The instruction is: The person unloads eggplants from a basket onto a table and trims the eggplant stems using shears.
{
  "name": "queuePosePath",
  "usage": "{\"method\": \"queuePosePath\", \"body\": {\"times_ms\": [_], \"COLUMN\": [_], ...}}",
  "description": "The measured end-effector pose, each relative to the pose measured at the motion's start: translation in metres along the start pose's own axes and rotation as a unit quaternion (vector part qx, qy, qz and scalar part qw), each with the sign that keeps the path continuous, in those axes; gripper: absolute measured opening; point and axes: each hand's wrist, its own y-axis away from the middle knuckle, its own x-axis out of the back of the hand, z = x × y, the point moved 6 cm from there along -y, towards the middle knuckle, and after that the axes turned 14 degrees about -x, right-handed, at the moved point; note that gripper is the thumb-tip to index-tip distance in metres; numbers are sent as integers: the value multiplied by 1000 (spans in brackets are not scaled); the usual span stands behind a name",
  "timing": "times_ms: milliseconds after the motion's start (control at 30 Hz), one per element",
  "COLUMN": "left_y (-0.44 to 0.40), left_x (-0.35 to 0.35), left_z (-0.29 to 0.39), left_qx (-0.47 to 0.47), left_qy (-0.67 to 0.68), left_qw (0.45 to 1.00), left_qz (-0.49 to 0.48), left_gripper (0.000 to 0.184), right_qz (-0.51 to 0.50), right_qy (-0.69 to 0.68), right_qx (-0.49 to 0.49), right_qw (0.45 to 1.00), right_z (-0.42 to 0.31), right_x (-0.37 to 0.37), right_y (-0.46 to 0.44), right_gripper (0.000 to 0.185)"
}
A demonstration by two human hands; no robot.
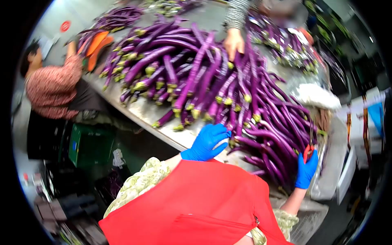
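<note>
Long purple eggplants (204, 69) with green stem ends lie in a large heap on the metal table (163, 132). My left hand (207, 142), in a blue glove, rests at the near edge of the heap, fingers reaching toward the stem ends; whether it grips one is unclear. At the right side of the heap my right hand (307, 166), also blue-gloved, is closed around red-handled scissors (309, 152), whose blades point away from me.
Across the table, another person's bare hand (234, 43) touches the heap. A person in a patterned top (55, 87) works at the left, near orange gloves (97, 45). Wrapped eggplants (292, 49) and a white bundle (314, 96) lie right. A green crate (90, 145) stands below left.
</note>
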Motion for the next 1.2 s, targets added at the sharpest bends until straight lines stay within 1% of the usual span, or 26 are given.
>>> {"method": "queuePosePath", "body": {"times_ms": [33,100,167,233,300,333,367,400,433,500,567,600,633,700,733,767,833,900,967,1000,1033,1067,1100,1133,1167,1200], "left_y": [11,24,37,46,51,50,54,59,65,72,75,75,74,65,61,54,40,29,10,0,-4,-1,-10,-17,-22,-39], "left_x": [8,20,25,25,32,39,40,38,36,37,45,49,50,60,61,68,82,94,120,139,157,169,188,197,200,200], "left_z": [-5,-10,-15,-24,-24,-23,-26,-31,-37,-44,-50,-55,-60,-62,-63,-62,-56,-49,-39,-35,-34,-43,-40,-44,-60,-58], "left_qx": [11,34,65,74,69,38,36,27,16,5,4,15,23,12,22,32,28,8,1,12,17,47,75,48,30,0], "left_qy": [-25,-31,-38,-5,-19,-28,-33,-20,-5,2,15,47,86,83,94,95,86,65,11,-5,-28,-36,-86,-89,-67,-113], "left_qw": [999,997,994,994,994,993,991,993,994,995,997,996,994,994,994,995,995,996,997,993,986,986,981,975,982,985], "left_qz": [32,63,80,74,86,112,121,114,104,98,80,77,70,71,50,30,35,56,75,118,164,158,157,198,173,126], "left_gripper": [31,32,31,30,31,27,27,29,31,31,31,30,30,30,30,29,29,29,30,24,19,20,20,21,21,20], "right_qz": [-27,-63,-46,-70,45,22,-5,-57,-93,-142,-165,-179,-210,-262,-245,-266,-298,-308,-334,-343,-354,-361,-361,-352,-339,-320], "right_qy": [38,11,-22,-32,-92,-234,-370,-425,-481,-549,-584,-604,-624,-592,-592,-590,-588,-521,-506,-534,-529,-535,-540,-544,-540,-531], "right_qx": [-6,6,29,-40,-7,-39,-74,-95,-110,-72,-95,-81,-109,-114,-98,-105,-115,-130,-171,-158,-150,-136,-125,-126,-136,-147], "right_qw": [999,998,998,996,995,971,926,898,865,821,789,773,745,754,762,755,743,786,777,756,756,752,750,751,758,770], "right_z": [-8,11,40,30,47,27,7,12,-16,-52,-76,-118,-141,-148,-152,-156,-162,-170,-178,-173,-178,-179,-180,-181,-181,-180], "right_x": [-9,-36,-52,-41,-31,-26,-21,-24,-24,-39,-64,-66,-75,-96,-109,-118,-132,-136,-141,-153,-155,-161,-166,-168,-173,-175], "right_y": [-4,-17,-33,-35,-38,-28,-14,-14,6,26,46,68,83,87,86,90,97,101,100,96,95,94,93,94,93,96], "right_gripper": [66,69,70,70,67,67,67,68,58,46,36,33,29,35,40,43,52,59,62,62,62,61,61,56,50,47]}}
